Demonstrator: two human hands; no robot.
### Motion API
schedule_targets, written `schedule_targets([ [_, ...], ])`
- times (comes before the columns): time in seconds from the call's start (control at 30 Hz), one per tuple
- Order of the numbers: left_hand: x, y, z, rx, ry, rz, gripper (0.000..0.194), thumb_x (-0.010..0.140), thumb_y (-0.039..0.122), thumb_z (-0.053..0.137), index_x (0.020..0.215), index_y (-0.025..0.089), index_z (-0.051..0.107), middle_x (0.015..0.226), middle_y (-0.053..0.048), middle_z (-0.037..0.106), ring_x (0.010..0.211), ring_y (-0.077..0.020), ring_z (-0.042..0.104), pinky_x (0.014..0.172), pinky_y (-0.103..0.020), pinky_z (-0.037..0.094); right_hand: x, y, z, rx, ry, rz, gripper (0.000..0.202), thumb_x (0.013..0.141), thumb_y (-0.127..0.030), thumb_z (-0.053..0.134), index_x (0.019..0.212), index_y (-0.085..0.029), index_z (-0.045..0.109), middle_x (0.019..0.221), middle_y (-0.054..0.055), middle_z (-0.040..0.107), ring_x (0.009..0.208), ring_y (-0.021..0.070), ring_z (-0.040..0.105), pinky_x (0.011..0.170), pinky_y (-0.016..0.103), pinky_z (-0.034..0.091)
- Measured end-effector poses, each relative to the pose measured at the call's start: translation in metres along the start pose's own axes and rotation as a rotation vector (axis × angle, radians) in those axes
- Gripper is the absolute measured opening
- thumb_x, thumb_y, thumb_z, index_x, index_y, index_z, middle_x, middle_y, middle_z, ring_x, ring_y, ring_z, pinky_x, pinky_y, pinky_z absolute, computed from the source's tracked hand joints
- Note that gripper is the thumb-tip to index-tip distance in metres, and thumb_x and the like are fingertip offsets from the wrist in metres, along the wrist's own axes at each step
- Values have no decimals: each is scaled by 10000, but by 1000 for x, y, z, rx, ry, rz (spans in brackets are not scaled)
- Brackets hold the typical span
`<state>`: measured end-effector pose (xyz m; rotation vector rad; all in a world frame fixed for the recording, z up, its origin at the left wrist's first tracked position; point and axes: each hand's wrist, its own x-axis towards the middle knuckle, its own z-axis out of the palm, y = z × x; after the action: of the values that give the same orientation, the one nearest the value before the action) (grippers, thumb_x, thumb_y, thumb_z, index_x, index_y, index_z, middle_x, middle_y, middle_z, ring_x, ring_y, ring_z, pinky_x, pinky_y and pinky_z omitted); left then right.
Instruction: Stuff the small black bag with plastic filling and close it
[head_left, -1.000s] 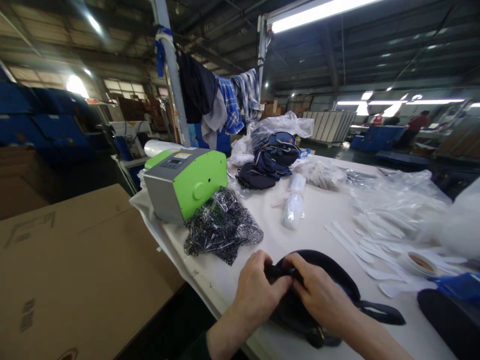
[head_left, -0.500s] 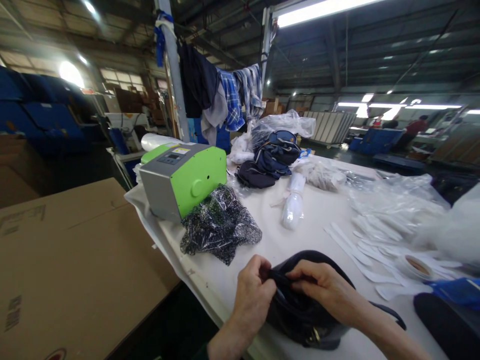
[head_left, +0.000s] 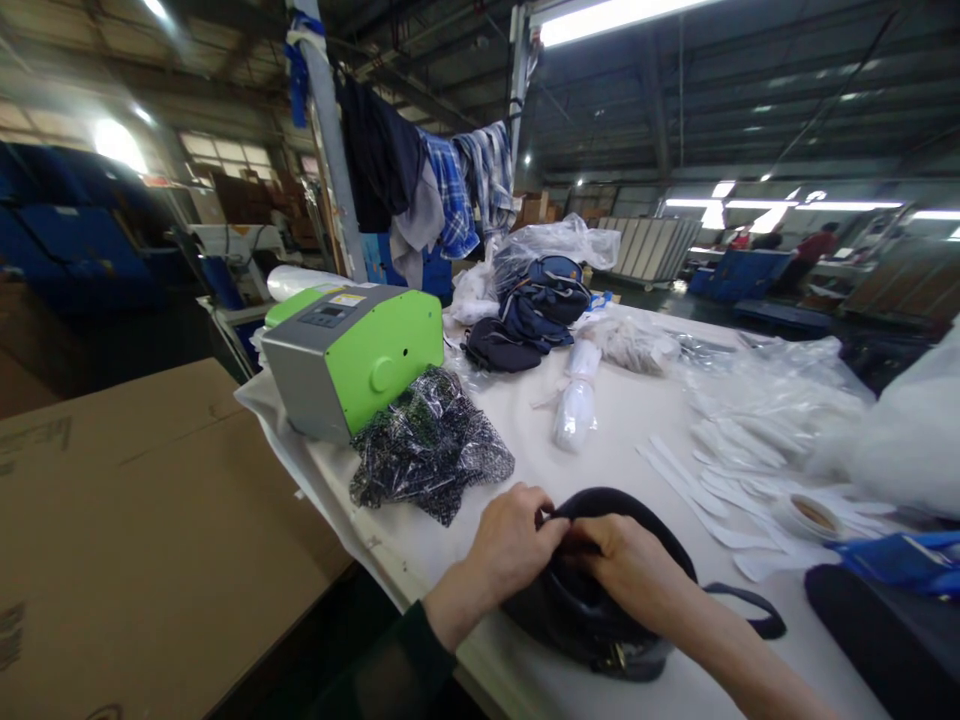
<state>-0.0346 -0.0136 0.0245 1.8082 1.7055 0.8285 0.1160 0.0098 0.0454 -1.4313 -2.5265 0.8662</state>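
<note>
A black bag [head_left: 637, 645] with a small gold-coloured metal piece and a black strap loop lies near the front edge of the white table [head_left: 525, 420]. My left hand [head_left: 519, 540] pinches the bag's rim at its left side. Close beside it, my right hand [head_left: 626, 570] reaches over the opening, its fingers bent down at the same stretch of rim and partly hidden inside. Both hands' fingertips nearly meet there. Crumpled black patterned plastic [head_left: 431, 440] lies just beyond my left hand.
A green and grey machine [head_left: 360, 360] stands at the table's left. Dark blue bags [head_left: 544, 300] and a wrapped white bundle [head_left: 577, 400] lie farther back. White strips, a tape roll [head_left: 811, 515] and clear plastic are at right. A large cardboard box [head_left: 165, 540] stands left.
My left hand has turned and closed in on my right hand at the rim. My right fingers have sunk deeper into the opening. The whole view has shifted slightly.
</note>
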Motion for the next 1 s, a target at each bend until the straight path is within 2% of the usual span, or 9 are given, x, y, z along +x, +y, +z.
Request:
schedule_targets([
  [0.2, 3, 1, 11, 212, 25, 36, 205, 855, 139, 405, 794, 108, 598, 831, -129, 605, 783, -271, 583, 696, -368, 426, 5, -7, 0, -192, -39, 33, 266, 733, -88, 477, 806, -199, 708, 807, 71, 713, 790, 208, 643, 639, 260, 393],
  [0.4, 1, -3, 14, 149, 111, 70, 202, 839, 153, 457, 679, 139, 579, 714, -73, 606, 696, -218, 587, 643, -317, 439, 13, -8, 4, -239, -30, -4, 271, 729, -50, 474, 800, -163, 710, 767, 110, 703, 753, 224, 640, 586, 256, 377],
  [0.47, -8, -7, 7, 102, 163, 114, 202, 869, 220, 433, 775, 142, 594, 770, -67, 616, 728, -198, 584, 676, -309, 451, 14, -4, 3, -188, -27, -35, 235, 740, -81, 513, 820, -185, 708, 784, 81, 710, 743, 203, 641, 593, 242, 391],
  [0.53, -21, -8, 0, 67, 213, 253, 260, 902, 275, 365, 971, 137, 575, 940, -90, 611, 881, -203, 564, 798, -333, 444, 13, 1, 1, -133, -19, -74, 174, 749, -125, 555, 811, -189, 705, 772, 54, 709, 722, 182, 637, 608, 231, 408],
  [0.63, -37, -7, -8, 87, 93, 637, 277, 913, 305, 377, 1088, 156, 530, 1058, -82, 590, 1001, -222, 501, 909, -388, 381, 12, 5, -5, -73, 19, -128, 126, 748, -144, 584, 803, -168, 696, 778, 44, 698, 732, 170, 626, 660, 235, 431],
  [0.7, -41, -5, -10, 150, -36, 755, 254, 891, 316, 468, 1076, 155, 532, 1039, -76, 599, 969, -234, 503, 886, -413, 375, 7, 8, -12, -52, 65, -148, 171, 752, -118, 572, 868, -167, 687, 880, 51, 690, 827, 175, 617, 756, 251, 439],
  [0.77, -39, -3, -10, 215, -111, 725, 264, 851, 317, 558, 1054, 150, 538, 1023, -76, 603, 951, -240, 504, 866, -421, 376, -3, 12, -21, -8, 139, -184, 224, 780, -113, 544, 954, -181, 667, 970, 51, 669, 900, 171, 601, 832, 267, 433],
  [0.87, -33, 1, -11, 312, -197, 691, 262, 811, 297, 626, 1020, 154, 560, 968, -63, 603, 941, -235, 499, 847, -404, 385, -27, 22, -33, 71, 239, -261, 189, 840, -183, 514, 966, -202, 653, 943, 39, 657, 870, 153, 604, 816, 265, 458],
  [1.0, -26, 11, -15, 462, -298, 650, 326, 722, 413, 715, 892, 156, 610, 922, -54, 584, 915, -235, 492, 820, -380, 405, -57, 45, -31, 71, 344, -275, 159, 861, -229, 515, 927, -212, 658, 908, 40, 648, 854, 152, 607, 780, 259, 492],
])
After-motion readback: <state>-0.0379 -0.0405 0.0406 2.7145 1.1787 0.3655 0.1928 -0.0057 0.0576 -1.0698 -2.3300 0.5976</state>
